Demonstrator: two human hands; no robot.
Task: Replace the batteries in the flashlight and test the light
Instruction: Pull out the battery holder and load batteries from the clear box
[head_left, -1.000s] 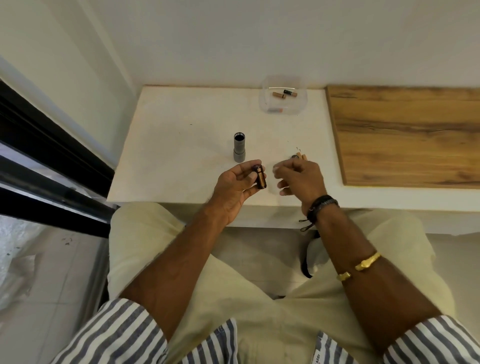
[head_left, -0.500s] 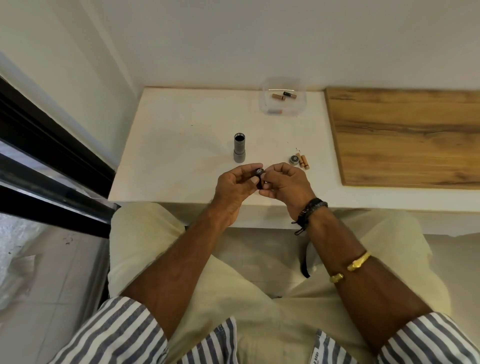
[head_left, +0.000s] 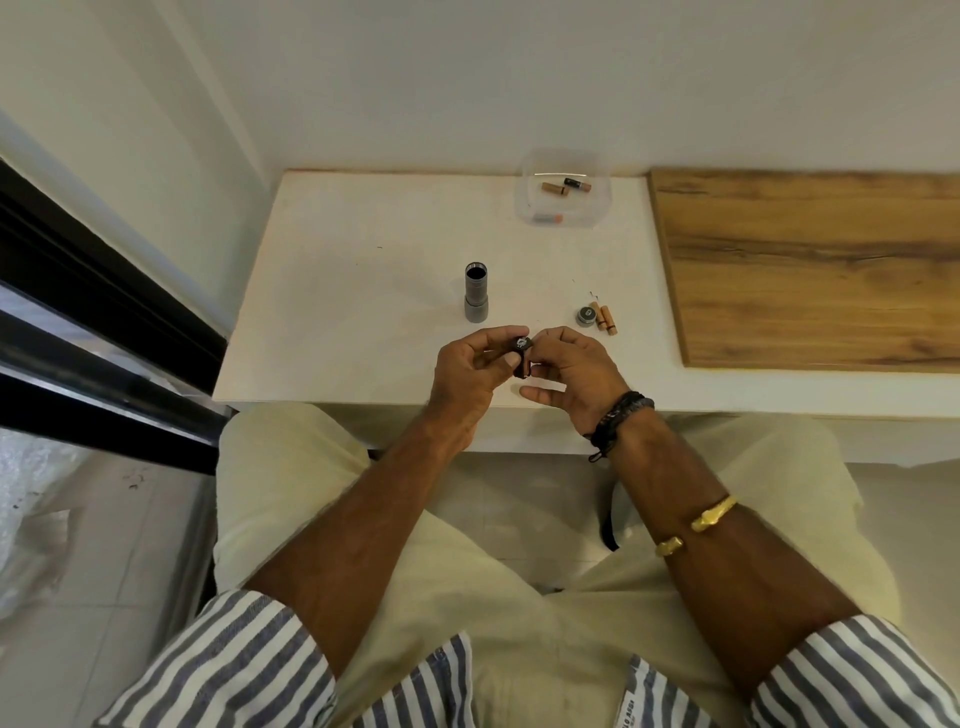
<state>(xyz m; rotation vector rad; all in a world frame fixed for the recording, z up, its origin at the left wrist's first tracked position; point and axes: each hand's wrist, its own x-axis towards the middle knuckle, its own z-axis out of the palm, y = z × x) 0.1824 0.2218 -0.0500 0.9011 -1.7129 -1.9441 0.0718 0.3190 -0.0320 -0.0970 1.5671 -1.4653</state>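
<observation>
Just below the centre of the frame, the left hand and the right hand met over the near edge of the white tabletop. Between them was a small black cylindrical battery holder, its metal-tipped end turned up toward the camera. The left hand's thumb and curled fingers gripped the holder from the left. The right hand's thumb and forefinger pinched it from the right, with the other fingers loosely bent beneath. Whether a battery lay under those fingertips could not be told.

Above the left hand, the grey metal flashlight body stood upright on the tabletop with its dark open end up, apart from both hands. Above and right of the right hand lay the round grey tail cap, with two copper-coloured batteries side by side just beside it.

Toward the upper centre, near the wall, sat a clear plastic container holding three more loose batteries. A brown wood-grain board filled the right of the frame, lying along the tabletop's right side.
</observation>
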